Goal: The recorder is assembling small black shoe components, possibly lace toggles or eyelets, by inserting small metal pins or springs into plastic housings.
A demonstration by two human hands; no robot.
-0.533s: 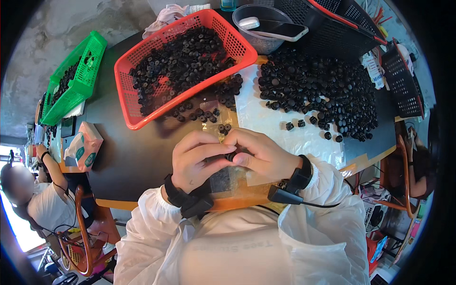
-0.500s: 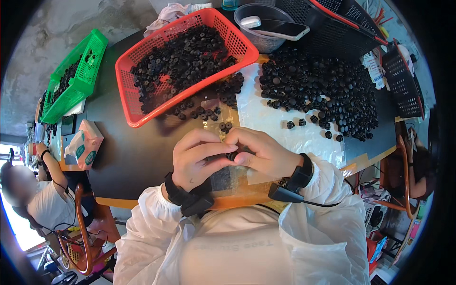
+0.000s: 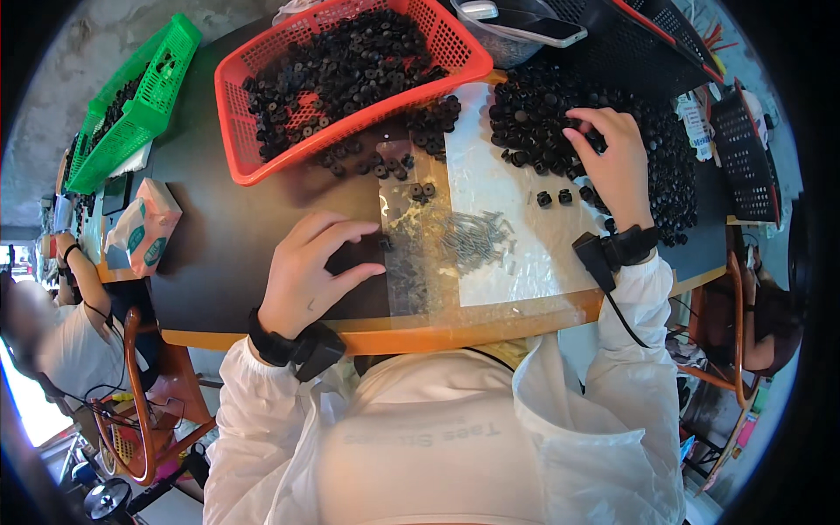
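Note:
My right hand [image 3: 612, 153] is at the big pile of small round black plastic caps [image 3: 525, 114], thumb and forefinger a little apart with dark caps showing behind the gap. Whether a cap touches its fingertips is hard to make out. My left hand [image 3: 317, 267] hovers over the near part of the dark table, fingers spread and holding nothing. Just beyond its fingertips is a small black piece [image 3: 385, 243]. Between the hands lies a heap of thin silver screws [image 3: 477, 239] on a clear plastic sheet. Two black ring-shaped pieces [image 3: 422, 191] sit behind the screws.
A red basket [image 3: 262, 171] of black ring-shaped pieces stands at the back. A green basket [image 3: 144, 118] and a pink tissue pack [image 3: 150, 227] are on the left. At the back right are a clear tub [image 3: 499, 44] with a phone on it and black baskets [image 3: 744, 157]. Another person sits far left.
My hands have come apart. The right one has moved right and away to the cap pile; the left one has shifted left and opened. The screws between them are now uncovered.

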